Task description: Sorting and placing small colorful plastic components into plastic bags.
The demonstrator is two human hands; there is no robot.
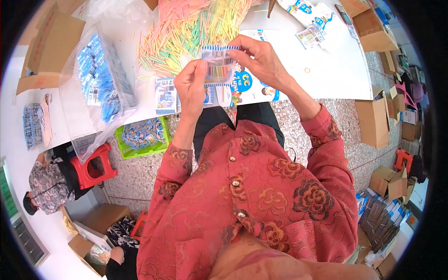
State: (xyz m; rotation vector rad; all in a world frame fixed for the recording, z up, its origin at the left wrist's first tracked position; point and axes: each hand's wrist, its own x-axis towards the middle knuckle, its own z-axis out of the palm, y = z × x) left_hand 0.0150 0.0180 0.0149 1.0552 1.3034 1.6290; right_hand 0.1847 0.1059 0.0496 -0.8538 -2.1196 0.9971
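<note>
Between my two hands I hold a small clear packet [219, 65] with blue-striped edges, and a row of thin coloured sticks shows inside it. My left hand [190, 86] pinches its left side between thumb and fingers. With thumb and forefinger closed, my right hand [262, 59] grips its upper right corner. Just beyond lies a large pile of thin pink, yellow and green sticks [189, 35]. More flat packets [165, 95] rest at the table's near edge by my left wrist. Under my right hand is a white printed bag [254, 91] with blue and cartoon pictures.
A clear plastic bag [95, 70] of blue packets stands left on the white table [322, 84]. Printed bags [310, 16] lie far right. Below are a green crate [126, 153] and red stool [95, 170]. A person [49, 186] sits left. Cardboard boxes [373, 121] stand right.
</note>
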